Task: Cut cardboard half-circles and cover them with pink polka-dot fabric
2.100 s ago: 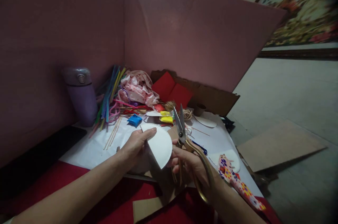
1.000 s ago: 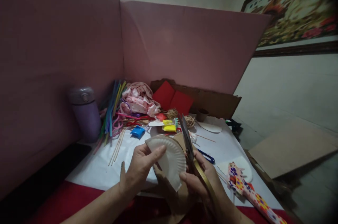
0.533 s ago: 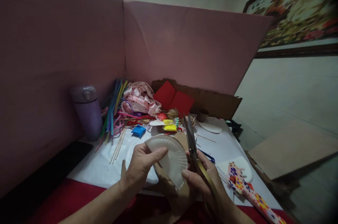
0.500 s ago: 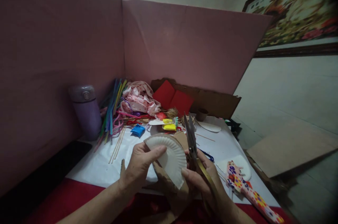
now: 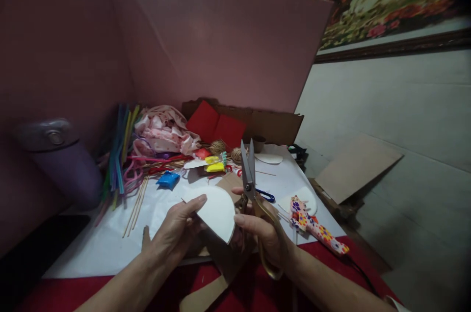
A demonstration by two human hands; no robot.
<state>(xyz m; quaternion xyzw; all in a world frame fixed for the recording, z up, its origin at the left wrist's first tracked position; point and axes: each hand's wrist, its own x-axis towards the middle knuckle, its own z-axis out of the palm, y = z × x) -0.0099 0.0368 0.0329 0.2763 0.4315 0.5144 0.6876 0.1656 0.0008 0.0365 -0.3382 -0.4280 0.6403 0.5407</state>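
A half-round piece of white paper plate (image 5: 216, 209), its smooth face towards me, is pinched at its left corner by my left hand (image 5: 175, 228), thumb on top. My right hand (image 5: 268, 228) holds scissors (image 5: 249, 182) with gold handles. Their blades point up and stand slightly apart. The fingertips of that hand also touch the plate piece's right edge. Below both hands lie brown cardboard scraps (image 5: 206, 295), partly hidden by the hands. Just beyond the scissors is a dark blue cutter-like tool (image 5: 265, 196).
Left stand a purple bottle (image 5: 66, 169) and colourful pipe cleaners (image 5: 119, 150). Pink cloth (image 5: 165, 130), red card (image 5: 217, 125), twine balls, a blue packet (image 5: 168, 180) and yellow packets (image 5: 215, 167) lie behind. A flower-patterned glue gun (image 5: 312, 223) rests right, its cable over the table edge.
The plate piece showed its ribbed face before and now shows a smooth one. My view has turned right, so the table things appear further left. Both hands keep their hold.
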